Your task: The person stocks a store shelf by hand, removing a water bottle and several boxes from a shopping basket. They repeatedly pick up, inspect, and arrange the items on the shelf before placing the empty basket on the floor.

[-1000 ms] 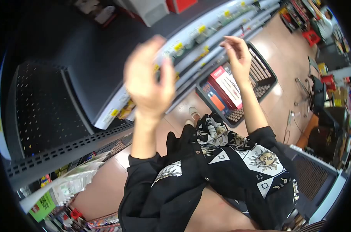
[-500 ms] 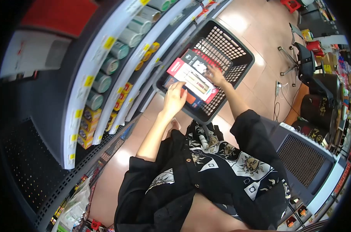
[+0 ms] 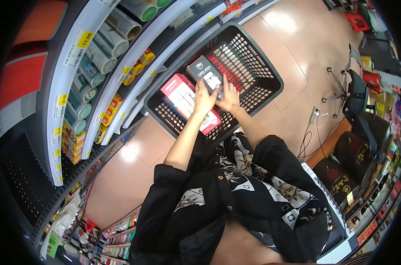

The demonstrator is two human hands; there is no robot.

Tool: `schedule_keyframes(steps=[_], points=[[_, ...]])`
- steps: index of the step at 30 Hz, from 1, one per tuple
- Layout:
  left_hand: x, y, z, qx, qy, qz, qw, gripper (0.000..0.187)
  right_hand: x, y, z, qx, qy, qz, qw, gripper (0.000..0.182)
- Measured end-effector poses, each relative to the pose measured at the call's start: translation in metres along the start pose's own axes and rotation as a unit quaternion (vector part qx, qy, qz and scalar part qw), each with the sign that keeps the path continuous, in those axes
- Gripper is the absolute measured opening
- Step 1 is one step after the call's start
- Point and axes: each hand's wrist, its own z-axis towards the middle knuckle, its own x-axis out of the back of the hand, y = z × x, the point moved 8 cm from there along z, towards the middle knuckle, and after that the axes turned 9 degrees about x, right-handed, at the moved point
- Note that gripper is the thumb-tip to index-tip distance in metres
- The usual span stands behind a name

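Both hands down in the basket, on the boxes.

The left hand (image 3: pixel 204 98) lies flat, fingers spread, over the red-and-white box (image 3: pixel 183 98); the right hand (image 3: pixel 229 98) sits just beside it, fingers together and extended against the dark box (image 3: pixel 205 73), which stands tilted above both hands. Whether either hand truly grips is hard to tell. The two wrists nearly touch. The black basket (image 3: pixel 262 73) walls close in on all sides, with bare mesh open to the right of the boxes. Shelves (image 3: pixel 121 57) of cans and tins crowd the basket's left edge; open floor (image 3: pixel 293 35) lies to the right. The red-and-white box's lower end is hidden under the left hand.
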Motion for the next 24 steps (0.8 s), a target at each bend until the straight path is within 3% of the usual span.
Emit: schedule_keyframes(steps=[3, 4, 5, 7, 11, 15, 17, 18, 19, 21, 22, 23, 24], points=[[-0.01, -0.011, 0.006, 0.019, 0.051, 0.055, 0.997, 0.081, 0.032, 0.01, 0.0, 0.002, 0.06, 0.086, 0.994, 0.128], [-0.013, -0.019, 0.005, 0.076, 0.04, -0.01, 0.996, 0.083, 0.045, 0.012, -0.005, 0.024, 0.118, 0.107, 0.987, 0.128], [-0.012, -0.021, 0.005, 0.128, 0.028, -0.075, 0.989, 0.085, 0.051, 0.017, -0.011, -0.007, 0.086, 0.147, 0.985, 0.127], [-0.026, -0.015, -0.001, 0.163, -0.062, -0.293, 0.94, 0.092, 0.081, 0.008, -0.031, 0.018, 0.13, 0.209, 0.969, 0.125], [0.0, 0.063, -0.04, 0.174, -0.117, -0.383, 0.9, 0.091, 0.149, -0.063, -0.083, 0.151, 0.229, 0.242, 0.931, 0.122], [0.069, 0.109, -0.086, 0.018, -0.011, -0.451, 0.892, 0.09, 0.167, -0.113, -0.128, 0.261, 0.311, 0.128, 0.905, 0.12], [0.116, 0.12, -0.114, -0.034, 0.065, -0.386, 0.92, 0.097, 0.17, -0.146, -0.143, 0.309, 0.33, 0.163, 0.877, 0.119], [0.138, 0.125, -0.123, -0.086, 0.088, -0.359, 0.925, 0.1, 0.169, -0.17, -0.146, 0.387, 0.301, 0.194, 0.85, 0.128], [0.16, 0.129, -0.133, -0.136, 0.111, -0.331, 0.927, 0.104, 0.173, -0.196, -0.152, 0.432, 0.285, 0.232, 0.824, 0.125], [0.217, 0.146, -0.162, -0.205, 0.18, -0.287, 0.918, 0.103, 0.173, -0.234, -0.161, 0.439, 0.306, 0.199, 0.821, 0.118], [0.231, 0.137, -0.167, -0.21, 0.174, -0.284, 0.919, 0.103, 0.175, -0.26, -0.166, 0.471, 0.307, 0.21, 0.8, 0.12], [0.245, 0.13, -0.171, -0.215, 0.166, -0.282, 0.92, 0.102, 0.183, -0.292, -0.173, 0.522, 0.31, 0.276, 0.745, 0.11], [0.273, 0.158, -0.18, -0.275, 0.131, -0.202, 0.931, 0.097, 0.199, -0.34, -0.186, 0.57, 0.285, 0.148, 0.756, 0.103]])
